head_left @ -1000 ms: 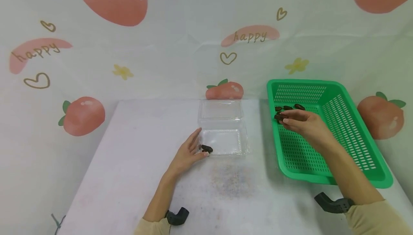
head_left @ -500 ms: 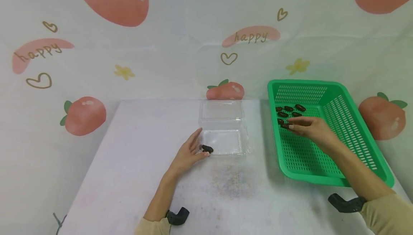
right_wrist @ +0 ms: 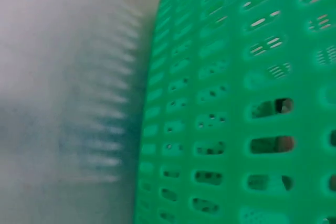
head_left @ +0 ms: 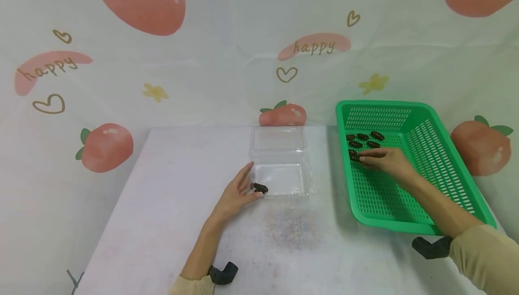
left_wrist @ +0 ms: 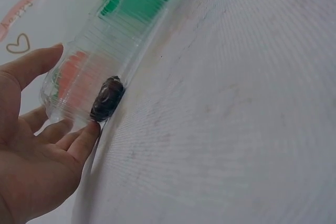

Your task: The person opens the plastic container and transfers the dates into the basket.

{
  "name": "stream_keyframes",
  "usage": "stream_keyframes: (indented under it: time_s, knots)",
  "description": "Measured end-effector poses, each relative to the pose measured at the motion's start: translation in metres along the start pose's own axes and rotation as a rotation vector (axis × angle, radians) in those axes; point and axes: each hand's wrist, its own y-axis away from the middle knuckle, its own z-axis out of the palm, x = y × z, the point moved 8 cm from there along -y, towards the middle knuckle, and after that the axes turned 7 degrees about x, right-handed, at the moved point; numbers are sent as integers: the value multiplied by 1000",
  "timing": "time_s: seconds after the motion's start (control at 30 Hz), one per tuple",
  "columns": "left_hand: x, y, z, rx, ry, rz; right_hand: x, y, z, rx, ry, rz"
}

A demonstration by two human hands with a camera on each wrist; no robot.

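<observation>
Toward the back of the green plastic basket, my right hand pinches a dark brown date near the left wall. Several other dates lie around it on the basket floor. My left hand rests against the left end of a clear plastic clamshell box, fingers spread along it. Dark dates lie in the box's near left corner, close to the thumb. The left wrist view shows one wrinkled date through the clear wall. The right wrist view shows mainly the basket's slotted wall; that hand is mostly hidden.
The clamshell's lid lies folded back toward the printed backdrop. All of it stands on a white table with a stained patch in front of the box. Black wrist mounts sit on both forearms.
My right hand has drawn a little toward me inside the basket, then shifted slightly left with a date at its fingertips. More dates behind it show now. The left hand stays put.
</observation>
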Motion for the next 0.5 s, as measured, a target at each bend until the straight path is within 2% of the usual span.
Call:
stream_keyframes:
  time_s: [0.17,0.5]
  knots:
    - [-1,-1,1,-5,-1,3,5,-1,4,-2,-20,-12]
    - [-2,0,1,-7,7,1,10,-2,12,-14,46,0]
